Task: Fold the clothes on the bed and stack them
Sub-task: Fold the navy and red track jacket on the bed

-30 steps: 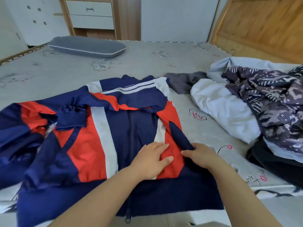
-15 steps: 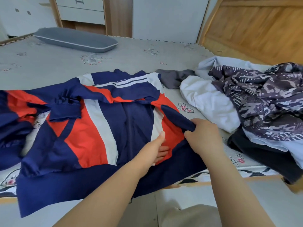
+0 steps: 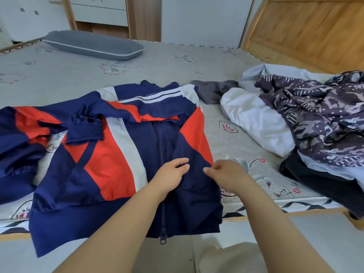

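A navy, red and white zip jacket lies front up on the bed, its hem hanging over the near edge and its left sleeve bunched at the far left. My left hand rests on the jacket beside the zipper, fingers relaxed. My right hand is at the jacket's right front edge, with curled fingers pinching the navy fabric there. To the right sits a loose pile: a white garment, a purple patterned garment, a dark garment and a grey piece.
The bed has a grey flowered cover. A grey pillow lies at the far left. A wooden headboard rises at the right, and a drawer unit stands beyond the bed. White floor runs along the near edge.
My right hand has carried the jacket's right front panel across and laid it flat by the zipper, covering the red inner part. My left hand slid up beside the zipper.
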